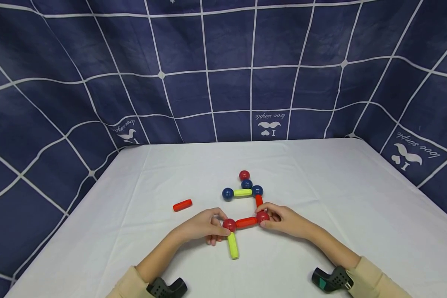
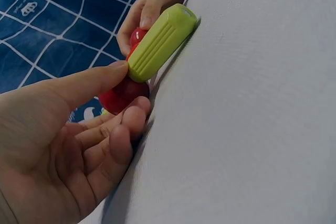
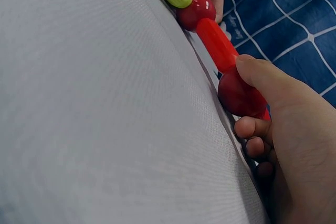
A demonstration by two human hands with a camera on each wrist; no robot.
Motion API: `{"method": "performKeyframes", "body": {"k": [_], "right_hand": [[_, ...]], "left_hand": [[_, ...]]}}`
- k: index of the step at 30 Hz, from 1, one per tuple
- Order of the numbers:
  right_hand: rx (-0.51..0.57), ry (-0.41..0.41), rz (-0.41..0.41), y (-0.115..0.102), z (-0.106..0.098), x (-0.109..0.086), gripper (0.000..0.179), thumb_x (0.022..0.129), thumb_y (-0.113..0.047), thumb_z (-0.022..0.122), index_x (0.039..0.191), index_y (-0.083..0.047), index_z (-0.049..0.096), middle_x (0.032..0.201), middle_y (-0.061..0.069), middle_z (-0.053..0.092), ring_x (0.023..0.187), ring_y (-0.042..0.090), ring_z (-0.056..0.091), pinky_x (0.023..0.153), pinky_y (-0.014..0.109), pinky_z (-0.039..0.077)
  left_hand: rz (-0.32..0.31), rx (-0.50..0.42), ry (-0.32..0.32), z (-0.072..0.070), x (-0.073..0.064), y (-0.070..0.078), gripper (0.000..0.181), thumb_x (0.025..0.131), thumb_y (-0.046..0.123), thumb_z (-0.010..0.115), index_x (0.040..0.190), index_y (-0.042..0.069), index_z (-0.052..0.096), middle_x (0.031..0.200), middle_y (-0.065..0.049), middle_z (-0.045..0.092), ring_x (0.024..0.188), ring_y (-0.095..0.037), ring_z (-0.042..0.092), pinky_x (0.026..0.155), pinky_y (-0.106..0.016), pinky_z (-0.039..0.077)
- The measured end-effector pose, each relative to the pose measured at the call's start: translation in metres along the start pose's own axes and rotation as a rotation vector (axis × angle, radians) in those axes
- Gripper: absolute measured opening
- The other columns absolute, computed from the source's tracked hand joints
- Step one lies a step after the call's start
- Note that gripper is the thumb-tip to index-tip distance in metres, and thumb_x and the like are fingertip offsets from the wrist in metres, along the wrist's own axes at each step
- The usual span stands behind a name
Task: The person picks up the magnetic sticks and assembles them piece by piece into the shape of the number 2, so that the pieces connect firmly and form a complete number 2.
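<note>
My left hand (image 1: 205,225) pinches a red ball (image 1: 229,224) between thumb and fingers. From that ball a yellow-green rod (image 1: 233,246) points toward me along the table, its near end free. A red rod (image 1: 246,222) runs between this ball and a second red ball (image 1: 262,217), which my right hand (image 1: 287,220) holds with thumb and fingers. Beyond the second ball, another red rod (image 1: 259,201) leads to a blue ball (image 1: 257,190). In the left wrist view the yellow-green rod (image 2: 164,43) stands close by the left thumb.
A yellow-green rod (image 1: 242,193) lies between the blue ball and another blue ball (image 1: 228,194). Behind them sit one more blue ball (image 1: 247,184) and a red ball (image 1: 244,175). A loose red rod (image 1: 182,205) rests at the left on the white tablecloth (image 1: 145,182).
</note>
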State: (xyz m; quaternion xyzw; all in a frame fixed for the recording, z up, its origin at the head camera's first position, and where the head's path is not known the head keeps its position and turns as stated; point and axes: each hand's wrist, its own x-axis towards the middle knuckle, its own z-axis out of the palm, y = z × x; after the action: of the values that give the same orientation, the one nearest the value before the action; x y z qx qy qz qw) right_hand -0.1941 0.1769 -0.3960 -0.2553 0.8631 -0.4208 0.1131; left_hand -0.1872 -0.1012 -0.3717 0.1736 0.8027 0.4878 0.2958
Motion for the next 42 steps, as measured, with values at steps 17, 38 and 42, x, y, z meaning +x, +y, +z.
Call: {"method": "performKeyframes", "body": {"k": [17, 38, 42], "right_hand": [[-0.017, 0.005, -0.009, -0.032, -0.004, -0.007, 0.028, 0.085, -0.021, 0.062, 0.111, -0.012, 0.055, 0.072, -0.002, 0.041, 0.061, 0.005, 0.038, 0.055, 0.017, 0.03], [-0.003, 0.098, -0.059, 0.0, -0.005, 0.005, 0.031, 0.09, -0.027, 0.056, 0.119, -0.018, 0.054, 0.073, -0.001, 0.046, 0.066, 0.009, 0.045, 0.056, 0.019, 0.037], [0.001, 0.247, -0.042, 0.001, -0.01, 0.018, 0.027, 0.089, -0.026, 0.057, 0.114, -0.014, 0.058, 0.068, -0.001, 0.045, 0.06, 0.01, 0.044, 0.052, 0.019, 0.036]], "left_hand": [[0.215, 0.226, 0.139, -0.006, 0.004, -0.013, 0.031, 0.08, 0.028, 0.069, 0.109, 0.02, 0.064, 0.092, 0.001, 0.056, 0.08, -0.013, 0.046, 0.062, -0.02, 0.039], [0.23, 0.224, 0.111, -0.006, 0.008, -0.019, 0.038, 0.08, 0.031, 0.067, 0.117, 0.023, 0.059, 0.09, 0.001, 0.052, 0.08, -0.011, 0.048, 0.062, -0.019, 0.04], [0.233, 0.234, 0.108, -0.005, 0.008, -0.018, 0.039, 0.08, 0.035, 0.066, 0.117, 0.025, 0.058, 0.096, 0.003, 0.054, 0.083, -0.012, 0.048, 0.064, -0.021, 0.042]]}}
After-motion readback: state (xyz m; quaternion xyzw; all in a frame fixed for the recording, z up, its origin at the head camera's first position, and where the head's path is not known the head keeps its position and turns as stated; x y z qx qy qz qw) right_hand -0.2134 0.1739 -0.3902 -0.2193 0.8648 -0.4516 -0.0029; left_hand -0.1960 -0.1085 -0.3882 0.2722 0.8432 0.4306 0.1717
